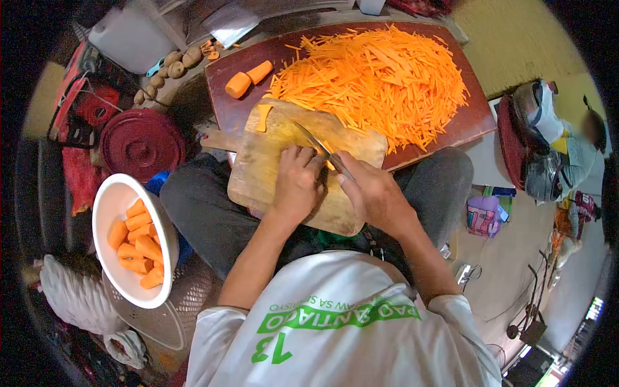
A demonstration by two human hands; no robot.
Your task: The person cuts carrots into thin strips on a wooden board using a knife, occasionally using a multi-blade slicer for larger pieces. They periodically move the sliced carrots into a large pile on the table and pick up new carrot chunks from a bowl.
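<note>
Across one cutting board (253, 171), our right hand (376, 191) is wrapped firmly around one knife (322, 148); our left hand (299, 175) is curled beside the blade, and we cannot tell what it holds. The knife's long axis slants, tip forward and left. Two carrot pieces (238, 84) lie beyond the board. Bare wood reaches the left edge; one heap of shreds (387, 84) crowds the far right.

A white shirt (361, 342) (green "13" (282, 349) printed) tops dark grey trousers (201, 209).
</note>
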